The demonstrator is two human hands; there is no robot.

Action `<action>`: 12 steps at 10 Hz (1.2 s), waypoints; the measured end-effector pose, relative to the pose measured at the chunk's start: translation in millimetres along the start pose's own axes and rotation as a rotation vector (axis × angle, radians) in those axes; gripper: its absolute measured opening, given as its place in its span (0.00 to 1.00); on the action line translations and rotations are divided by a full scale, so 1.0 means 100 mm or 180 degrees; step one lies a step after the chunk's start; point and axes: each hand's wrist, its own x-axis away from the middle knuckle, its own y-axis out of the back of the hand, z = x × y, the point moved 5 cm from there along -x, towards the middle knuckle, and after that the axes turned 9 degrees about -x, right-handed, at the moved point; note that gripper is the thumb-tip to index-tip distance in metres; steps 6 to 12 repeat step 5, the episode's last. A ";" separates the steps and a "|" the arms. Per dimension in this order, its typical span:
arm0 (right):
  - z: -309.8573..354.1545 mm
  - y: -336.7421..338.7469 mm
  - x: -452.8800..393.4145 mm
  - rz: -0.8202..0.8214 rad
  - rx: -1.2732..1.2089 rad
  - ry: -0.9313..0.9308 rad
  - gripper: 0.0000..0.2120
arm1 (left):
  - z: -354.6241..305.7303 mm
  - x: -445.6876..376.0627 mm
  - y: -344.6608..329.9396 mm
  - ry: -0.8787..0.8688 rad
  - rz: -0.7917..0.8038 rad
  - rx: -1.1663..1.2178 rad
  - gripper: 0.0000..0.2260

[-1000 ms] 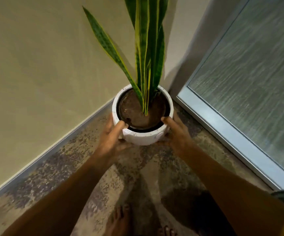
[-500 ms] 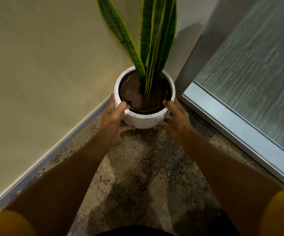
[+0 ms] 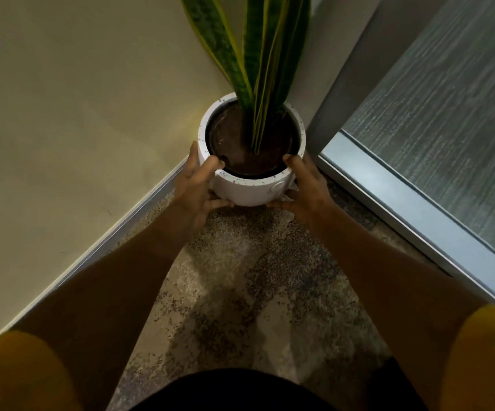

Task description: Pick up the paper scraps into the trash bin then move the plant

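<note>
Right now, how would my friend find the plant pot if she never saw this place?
Look to the corner where the cream wall meets the frosted glass door. On the speckled floor there sits a round white pot, a hand on each side. It alone holds brown soil and tall green leaves with yellow edges.

Speckled floor (image 3: 240,292); white pot (image 3: 249,189) in corner, contact with floor unclear.

Upright snake plant (image 3: 258,69), green yellow-edged leaves, brown soil, in white speckled round pot (image 3: 249,189), far in room corner
</note>
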 end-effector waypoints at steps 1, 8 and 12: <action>0.04 -0.02 0.05 0.0011 0.0133 0.0025 0.25 | 0.00 0.05 -0.05 0.0045 -0.0091 0.0091 0.27; 0.26 0.00 1.07 -0.0119 0.0376 -0.0004 0.25 | -0.34 1.11 -0.36 0.0422 -0.0656 0.0168 0.27; 0.26 0.00 1.07 -0.0119 0.0376 -0.0004 0.25 | -0.34 1.11 -0.36 0.0422 -0.0656 0.0168 0.27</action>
